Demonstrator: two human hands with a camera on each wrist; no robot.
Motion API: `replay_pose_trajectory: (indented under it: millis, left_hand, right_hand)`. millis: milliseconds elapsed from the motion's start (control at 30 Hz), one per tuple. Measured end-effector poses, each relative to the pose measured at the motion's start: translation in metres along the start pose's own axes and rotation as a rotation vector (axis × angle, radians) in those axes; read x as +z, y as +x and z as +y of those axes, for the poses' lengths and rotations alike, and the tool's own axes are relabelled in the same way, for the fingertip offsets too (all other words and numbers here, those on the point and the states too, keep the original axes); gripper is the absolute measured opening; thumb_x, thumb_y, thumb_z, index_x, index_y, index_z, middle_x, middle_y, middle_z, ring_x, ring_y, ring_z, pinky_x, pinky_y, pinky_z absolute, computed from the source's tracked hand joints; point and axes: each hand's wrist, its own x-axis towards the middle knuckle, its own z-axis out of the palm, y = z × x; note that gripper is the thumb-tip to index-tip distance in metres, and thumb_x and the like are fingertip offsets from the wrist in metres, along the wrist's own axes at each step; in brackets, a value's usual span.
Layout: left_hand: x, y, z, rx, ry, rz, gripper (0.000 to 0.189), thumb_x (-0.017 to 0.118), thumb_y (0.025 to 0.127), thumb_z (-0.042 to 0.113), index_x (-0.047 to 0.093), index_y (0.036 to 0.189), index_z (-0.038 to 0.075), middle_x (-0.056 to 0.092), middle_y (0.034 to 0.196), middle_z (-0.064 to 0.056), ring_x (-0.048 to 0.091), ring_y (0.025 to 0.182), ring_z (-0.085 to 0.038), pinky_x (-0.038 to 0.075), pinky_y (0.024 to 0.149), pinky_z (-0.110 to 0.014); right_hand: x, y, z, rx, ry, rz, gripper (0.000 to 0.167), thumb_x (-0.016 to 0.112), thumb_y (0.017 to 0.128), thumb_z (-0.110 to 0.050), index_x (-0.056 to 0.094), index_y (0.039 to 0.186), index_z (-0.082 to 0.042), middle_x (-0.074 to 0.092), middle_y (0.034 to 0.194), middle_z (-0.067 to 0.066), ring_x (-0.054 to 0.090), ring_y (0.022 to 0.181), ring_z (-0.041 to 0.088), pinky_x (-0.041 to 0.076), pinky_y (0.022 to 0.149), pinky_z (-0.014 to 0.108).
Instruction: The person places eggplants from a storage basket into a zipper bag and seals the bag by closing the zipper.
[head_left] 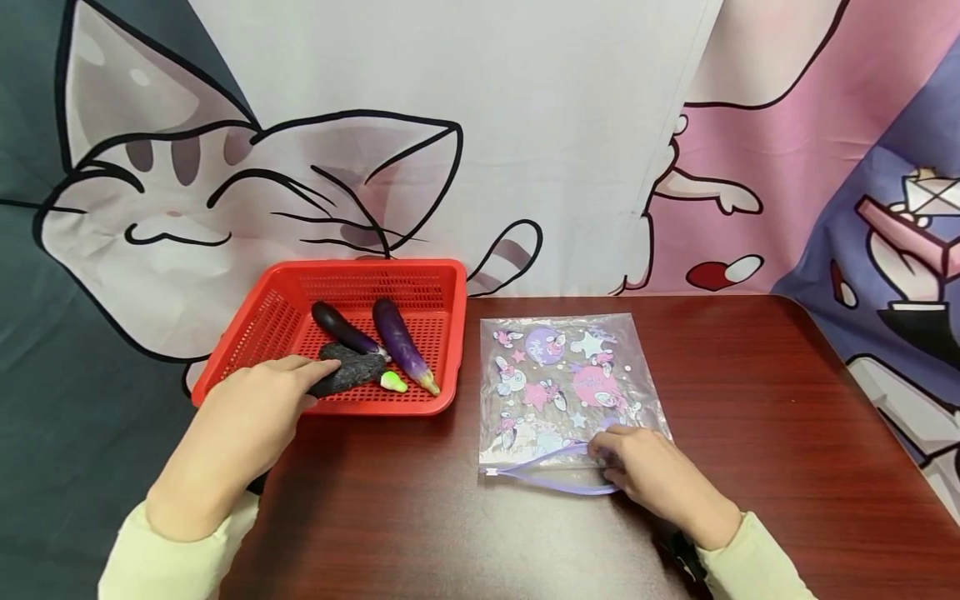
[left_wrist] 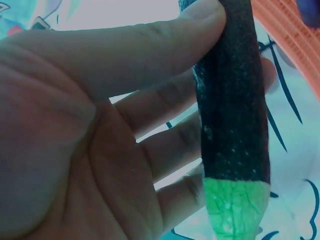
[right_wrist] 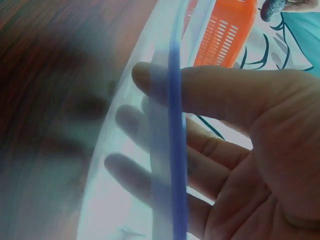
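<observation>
My left hand (head_left: 251,417) grips a dark, rough-skinned vegetable (head_left: 352,372) with a light green end, over the front of the red plastic basket (head_left: 367,266). In the left wrist view, the thumb lies across the vegetable (left_wrist: 232,125) and the fingers pass behind it. Two purple eggplants (head_left: 402,342) lie in the basket. On the table, a clear printed zip bag (head_left: 517,429) lies flat, its purple-edged mouth spread apart. My right hand (head_left: 663,479) holds that mouth. Through the film in the right wrist view, fingers show behind the purple zip strip (right_wrist: 176,155).
The brown tabletop (head_left: 405,517) extends in front of the basket and right of the bag. A white slider (head_left: 491,472) sits at the left end of the bag's zip. Behind the table hangs a cloth (head_left: 585,150) with cartoon cats.
</observation>
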Motion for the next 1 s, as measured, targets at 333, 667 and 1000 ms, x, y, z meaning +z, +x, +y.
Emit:
replay_pose_trajectory:
  millis: [333, 667, 1000]
  left_hand:
    - [0.011, 0.0, 0.025, 0.031, -0.068, 0.031, 0.047, 0.081, 0.081, 0.004, 0.07, 0.126, 0.011, 0.071, 0.115, -0.015, 0.068, 0.101, -0.036, 0.054, 0.084, -0.055]
    - [0.028, 0.002, 0.051, 0.119, -0.111, 0.02, 0.045, 0.082, 0.08, 0.005, 0.071, 0.124, 0.011, 0.071, 0.114, -0.009, 0.069, 0.101, -0.031, 0.054, 0.088, -0.05]
    - [0.047, 0.005, 0.076, 0.175, -0.16, 0.0, 0.045, 0.082, 0.081, 0.008, 0.072, 0.124, 0.014, 0.072, 0.115, -0.005, 0.07, 0.101, -0.024, 0.055, 0.087, -0.044]
  right_hand:
    - [-0.002, 0.001, -0.002, 0.006, -0.032, -0.019, 0.042, 0.087, 0.066, 0.003, 0.071, 0.098, -0.019, 0.063, 0.094, -0.009, 0.063, 0.076, 0.009, 0.052, 0.063, 0.034]
    - [0.002, 0.002, -0.002, -0.062, -0.066, 0.046, 0.056, 0.09, 0.059, 0.006, 0.067, 0.107, -0.015, 0.06, 0.101, -0.003, 0.063, 0.074, 0.014, 0.052, 0.057, 0.034]
    - [0.005, 0.004, -0.001, -0.08, -0.103, 0.092, 0.064, 0.09, 0.057, 0.008, 0.065, 0.113, -0.011, 0.058, 0.108, 0.0, 0.06, 0.099, 0.02, 0.055, 0.065, 0.039]
